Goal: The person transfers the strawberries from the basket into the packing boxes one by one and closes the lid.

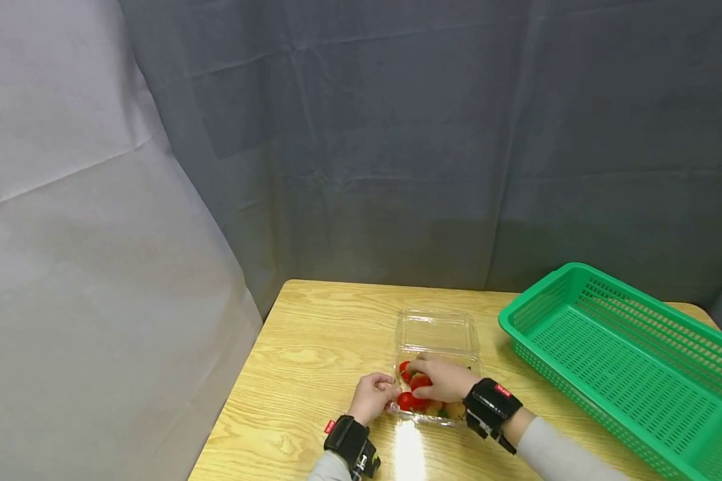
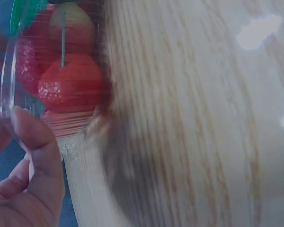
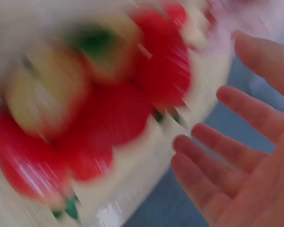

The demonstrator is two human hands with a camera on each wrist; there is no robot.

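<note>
Two hands: both working at the clear clamshell box (image 1: 434,374) on the wooden table (image 1: 313,347).
Left hand (image 1: 372,395): fingers curled, pinching the left wall of the box; the left wrist view shows a thumb (image 2: 35,137) pressed right against the clear plastic.
Right hand (image 1: 445,379): reaching over the open tray from its right side, fingers spread and pretty much straight in the right wrist view (image 3: 236,156); can't tell if it's actually touching any fruit, that view is super blurry.
Strawberries (image 1: 414,394): red ones sitting in the tray, right between the two hands, partly under the right hand.
Box lid (image 1: 436,331): flipped open, lying flat on the far side of the tray.
Green basket (image 1: 626,361): to the right of the box, apart from it.
</note>
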